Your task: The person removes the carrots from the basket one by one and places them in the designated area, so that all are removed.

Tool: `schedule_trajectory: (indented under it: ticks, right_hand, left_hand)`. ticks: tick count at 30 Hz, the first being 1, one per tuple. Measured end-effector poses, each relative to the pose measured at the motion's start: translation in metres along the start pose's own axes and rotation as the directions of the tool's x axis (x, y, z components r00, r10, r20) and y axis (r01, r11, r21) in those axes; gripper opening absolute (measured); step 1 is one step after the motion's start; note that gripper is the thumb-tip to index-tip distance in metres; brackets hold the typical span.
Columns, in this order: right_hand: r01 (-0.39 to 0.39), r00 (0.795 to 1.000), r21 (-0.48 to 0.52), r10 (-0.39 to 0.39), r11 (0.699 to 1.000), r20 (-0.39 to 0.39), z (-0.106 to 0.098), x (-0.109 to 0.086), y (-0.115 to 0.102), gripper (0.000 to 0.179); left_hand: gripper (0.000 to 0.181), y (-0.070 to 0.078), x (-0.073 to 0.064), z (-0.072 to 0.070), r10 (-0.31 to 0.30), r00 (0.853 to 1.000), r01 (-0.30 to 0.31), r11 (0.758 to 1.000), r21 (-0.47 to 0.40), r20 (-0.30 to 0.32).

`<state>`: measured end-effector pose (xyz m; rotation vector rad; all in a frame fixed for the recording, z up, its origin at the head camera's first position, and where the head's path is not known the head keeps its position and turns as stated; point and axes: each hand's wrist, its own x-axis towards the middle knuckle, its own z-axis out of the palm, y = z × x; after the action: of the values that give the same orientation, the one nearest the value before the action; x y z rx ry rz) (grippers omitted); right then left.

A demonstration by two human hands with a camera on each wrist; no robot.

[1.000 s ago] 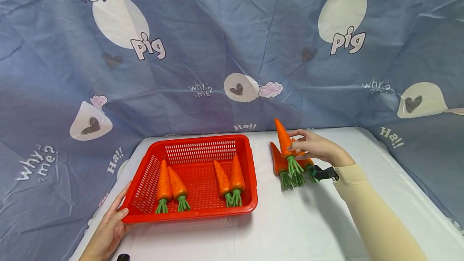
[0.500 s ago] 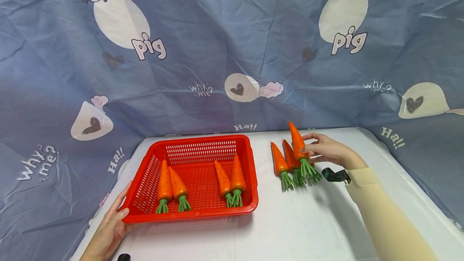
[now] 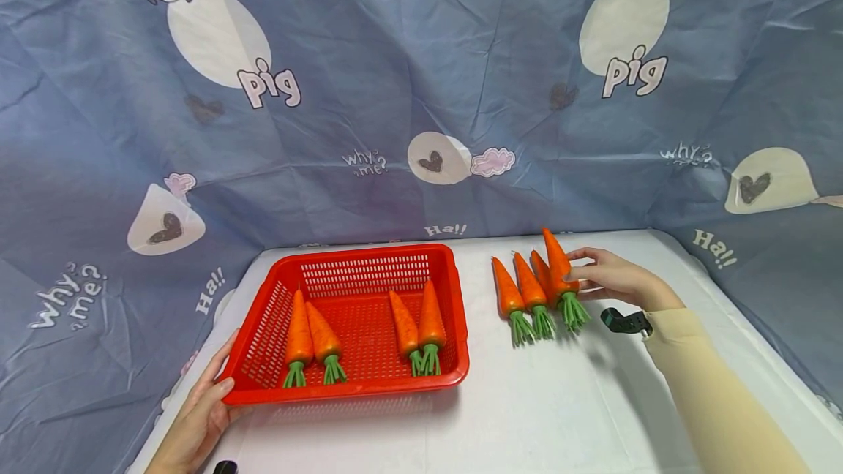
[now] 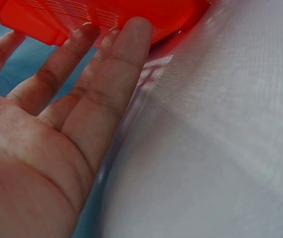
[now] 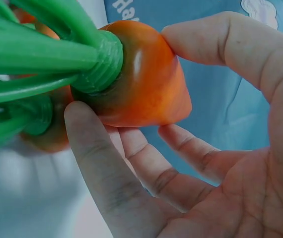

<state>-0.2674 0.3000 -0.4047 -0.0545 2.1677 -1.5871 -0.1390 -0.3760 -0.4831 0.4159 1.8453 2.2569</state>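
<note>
My right hand holds a plastic-looking carrot between thumb and fingers, tip up and away, green stems toward me. In the right wrist view the thumb touches one side of this carrot and the fingertips the other. Left of it, three carrots lie side by side on the table: an outer one, a middle one and one partly hidden. My left hand holds the near left corner of a red basket, its thumb at the front rim and fingers along the left side.
Inside the basket lie two pairs of carrots, a left pair and a right pair. A white cloth covers the table. Behind it hangs a blue printed curtain. A black band is on the right wrist.
My right hand has moved right with its carrot, from above the others to their right side. The carrots it covered now show. The left hand and basket have stayed in place.
</note>
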Motion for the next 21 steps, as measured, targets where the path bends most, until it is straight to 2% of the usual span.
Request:
schedule_trajectory:
  ticks: [21]
  right_hand:
    - [-0.042, 0.999, 0.028, 0.042, 0.999, -0.003, -0.021, -0.006, 0.010, 0.075]
  left_hand:
    - [0.063, 0.001, -0.001, 0.002, -0.012, 1.000, 0.013, 1.000, 0.022, -0.014]
